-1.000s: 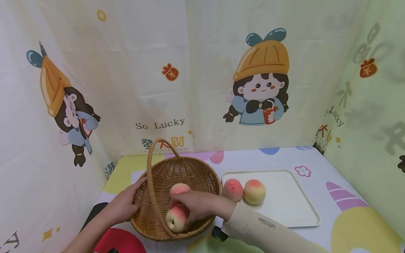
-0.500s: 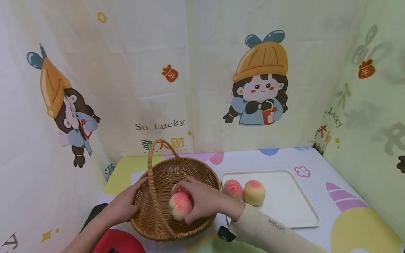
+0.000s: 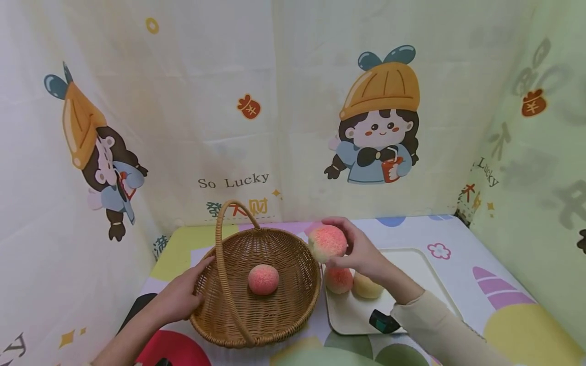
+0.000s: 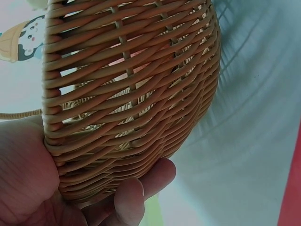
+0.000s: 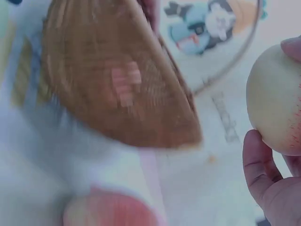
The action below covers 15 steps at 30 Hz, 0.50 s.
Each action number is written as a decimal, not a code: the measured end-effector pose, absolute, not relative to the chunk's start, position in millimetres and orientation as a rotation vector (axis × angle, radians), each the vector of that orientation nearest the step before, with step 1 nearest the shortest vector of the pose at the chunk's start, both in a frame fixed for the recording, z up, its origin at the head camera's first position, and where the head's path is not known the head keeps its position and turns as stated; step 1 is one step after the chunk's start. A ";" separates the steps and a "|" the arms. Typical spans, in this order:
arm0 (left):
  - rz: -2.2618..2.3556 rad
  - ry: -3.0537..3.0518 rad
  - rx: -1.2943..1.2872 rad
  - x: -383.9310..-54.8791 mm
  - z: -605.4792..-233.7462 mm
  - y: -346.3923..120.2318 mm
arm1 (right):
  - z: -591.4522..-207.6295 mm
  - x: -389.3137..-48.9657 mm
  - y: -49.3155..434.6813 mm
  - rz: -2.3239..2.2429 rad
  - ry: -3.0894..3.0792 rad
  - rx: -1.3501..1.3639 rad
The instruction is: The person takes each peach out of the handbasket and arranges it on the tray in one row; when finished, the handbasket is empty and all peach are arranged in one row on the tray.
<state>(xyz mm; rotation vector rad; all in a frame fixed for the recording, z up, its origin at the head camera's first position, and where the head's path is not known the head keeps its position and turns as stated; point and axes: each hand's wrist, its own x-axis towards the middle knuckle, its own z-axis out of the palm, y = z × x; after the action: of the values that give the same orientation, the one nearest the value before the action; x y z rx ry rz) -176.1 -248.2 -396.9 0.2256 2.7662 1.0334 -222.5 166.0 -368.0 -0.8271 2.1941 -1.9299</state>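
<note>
A brown wicker basket (image 3: pixel 293 305) with an arched handle stands on the table, and one pink peach (image 3: pixel 263 279) lies inside it. My left hand (image 3: pixel 180 294) grips the basket's left rim; in the left wrist view its fingers (image 4: pixel 129 200) curl against the woven side. My right hand (image 3: pixel 359 250) holds a pink-and-cream peach (image 3: pixel 328 242) in the air beyond the basket's right rim, above the tray's near-left part. In the right wrist view that peach (image 5: pixel 277 103) sits between fingers and thumb. Below it, a red peach (image 3: pixel 339 281) and a yellowish peach (image 3: pixel 367 286) rest on the tray.
The white rectangular tray (image 3: pixel 341 325) stands close to the basket's right side, partly covered by my right forearm. A patterned cloth (image 3: pixel 462 254) covers the table. Printed curtains (image 3: pixel 297 127) enclose the back and both sides.
My right hand has lifted one of the two peaches out of the basket and carried it right, over the tray. The left hand has stayed on the rim.
</note>
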 end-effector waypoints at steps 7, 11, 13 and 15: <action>1.034 2.765 0.224 -176.5 -396.7 -247.4 | -375.2 -228.7 231.1 -1.791 2.380 -0.659; 1.031 2.767 0.234 -176.8 -397.1 -247.5 | -382.5 -229.8 264.2 -1.616 2.585 -0.636; 1.031 2.771 0.243 -177.1 -397.0 -247.7 | -386.7 -229.5 278.3 -1.463 2.732 -0.598; 1.028 2.774 0.245 -177.1 -396.8 -248.0 | -392.7 -229.8 290.7 -1.310 2.843 -0.574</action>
<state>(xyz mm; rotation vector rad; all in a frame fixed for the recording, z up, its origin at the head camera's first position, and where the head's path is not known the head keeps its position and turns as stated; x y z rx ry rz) -177.1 -248.0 -396.8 0.2451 2.7742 1.0276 -229.8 290.7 -392.7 -0.5739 2.8427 -1.3101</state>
